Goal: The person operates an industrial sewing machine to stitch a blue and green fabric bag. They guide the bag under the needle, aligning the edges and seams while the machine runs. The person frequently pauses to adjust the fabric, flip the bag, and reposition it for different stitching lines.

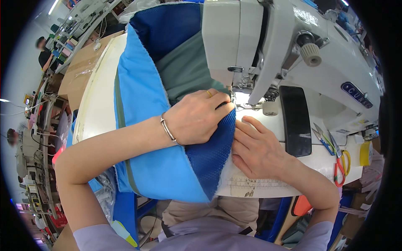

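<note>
A blue sewn fabric piece, with light blue cloth, dark blue mesh and a grey-green panel, lies across the white sewing table. Its edge runs under the sewing machine's needle area, which is lit. My left hand, wearing a ring and a bracelet, bends its fingers onto the mesh just left of the presser foot; its thumb is hidden. Flat on the table to the right, my right hand has its fingers stretched out, their tips touching the mesh edge.
The white sewing machine fills the upper right. A black phone-like slab lies beneath its arm. Red-handled scissors, blue snips and a yellow tape roll lie further right. A printed ruler runs along the table's front edge.
</note>
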A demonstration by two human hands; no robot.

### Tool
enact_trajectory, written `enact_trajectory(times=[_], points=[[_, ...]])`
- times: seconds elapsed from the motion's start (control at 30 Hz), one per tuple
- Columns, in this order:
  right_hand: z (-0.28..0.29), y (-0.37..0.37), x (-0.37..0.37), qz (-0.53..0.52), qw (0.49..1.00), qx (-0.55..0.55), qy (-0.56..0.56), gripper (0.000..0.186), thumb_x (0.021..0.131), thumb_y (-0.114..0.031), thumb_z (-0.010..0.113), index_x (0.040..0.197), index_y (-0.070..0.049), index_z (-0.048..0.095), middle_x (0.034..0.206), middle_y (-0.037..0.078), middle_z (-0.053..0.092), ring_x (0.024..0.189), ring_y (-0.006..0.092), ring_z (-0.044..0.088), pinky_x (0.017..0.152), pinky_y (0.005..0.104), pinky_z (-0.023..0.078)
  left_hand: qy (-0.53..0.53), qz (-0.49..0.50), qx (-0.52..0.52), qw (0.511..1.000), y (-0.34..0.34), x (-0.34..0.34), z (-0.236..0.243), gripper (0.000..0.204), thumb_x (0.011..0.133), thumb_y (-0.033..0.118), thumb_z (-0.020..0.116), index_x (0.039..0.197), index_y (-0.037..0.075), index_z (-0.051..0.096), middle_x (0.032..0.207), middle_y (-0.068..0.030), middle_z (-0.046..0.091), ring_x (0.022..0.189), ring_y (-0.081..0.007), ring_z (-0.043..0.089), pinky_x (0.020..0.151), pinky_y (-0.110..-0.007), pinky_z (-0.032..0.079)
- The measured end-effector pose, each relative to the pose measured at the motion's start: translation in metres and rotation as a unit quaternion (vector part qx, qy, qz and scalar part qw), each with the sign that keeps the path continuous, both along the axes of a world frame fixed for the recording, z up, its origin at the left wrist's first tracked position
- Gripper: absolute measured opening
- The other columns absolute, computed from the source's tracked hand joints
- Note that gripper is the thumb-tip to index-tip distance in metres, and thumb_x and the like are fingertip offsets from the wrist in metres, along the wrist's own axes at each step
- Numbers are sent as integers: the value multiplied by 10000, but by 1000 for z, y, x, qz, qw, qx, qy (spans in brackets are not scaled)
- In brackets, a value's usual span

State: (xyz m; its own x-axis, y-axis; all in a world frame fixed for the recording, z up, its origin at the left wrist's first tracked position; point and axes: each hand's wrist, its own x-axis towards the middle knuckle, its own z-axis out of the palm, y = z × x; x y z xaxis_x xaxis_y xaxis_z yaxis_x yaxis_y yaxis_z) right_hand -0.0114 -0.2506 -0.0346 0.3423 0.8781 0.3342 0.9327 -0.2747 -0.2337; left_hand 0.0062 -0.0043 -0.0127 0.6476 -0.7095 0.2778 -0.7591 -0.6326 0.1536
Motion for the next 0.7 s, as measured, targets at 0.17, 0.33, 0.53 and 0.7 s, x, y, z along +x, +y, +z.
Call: enact_trajectory(times=[0.17, 0.33, 0.53, 0.7], points=[[-2, 4, 1, -17, 1000, -1, -14, 321, 897, -209, 690, 1100, 38, 711, 1214, 172, 654, 1314, 318, 547, 1161, 520, 388, -15, -10, 31, 999, 2, 9, -2, 446, 822, 44, 681, 1266, 37, 640, 1259, -152, 659, 1081, -351, 682, 898, -430, 588], [-6, 6, 3, -43, 998, 21, -41, 300, 874, -162, 687, 1093, 43, 695, 1237, 175, 638, 1310, 311, 542, 1141, 510, 394, -22, -34, 8, 999, 8, 17, -3, 432, 819, 44, 682, 1250, 60, 663, 1243, -158, 687, 1065, -349, 696, 893, -437, 592], [-8, 8, 3, -55, 997, 47, -25, 300, 854, -128, 684, 1092, 53, 674, 1313, 201, 605, 1329, 329, 534, 1127, 499, 400, 44, -50, -37, 997, 16, 24, 9, 339, 855, 59, 694, 1191, 72, 735, 1221, -165, 719, 1079, -343, 696, 904, -426, 584], [-11, 5, 2, -71, 995, 73, -15, 290, 860, -112, 676, 1088, 67, 670, 1317, 215, 611, 1329, 338, 535, 1137, 496, 402, 180, -48, -33, 982, 25, -15, 61, 253, 931, 171, 706, 1154, 56, 737, 1196, -142, 720, 1137, -367, 673, 1047, -512, 498]])
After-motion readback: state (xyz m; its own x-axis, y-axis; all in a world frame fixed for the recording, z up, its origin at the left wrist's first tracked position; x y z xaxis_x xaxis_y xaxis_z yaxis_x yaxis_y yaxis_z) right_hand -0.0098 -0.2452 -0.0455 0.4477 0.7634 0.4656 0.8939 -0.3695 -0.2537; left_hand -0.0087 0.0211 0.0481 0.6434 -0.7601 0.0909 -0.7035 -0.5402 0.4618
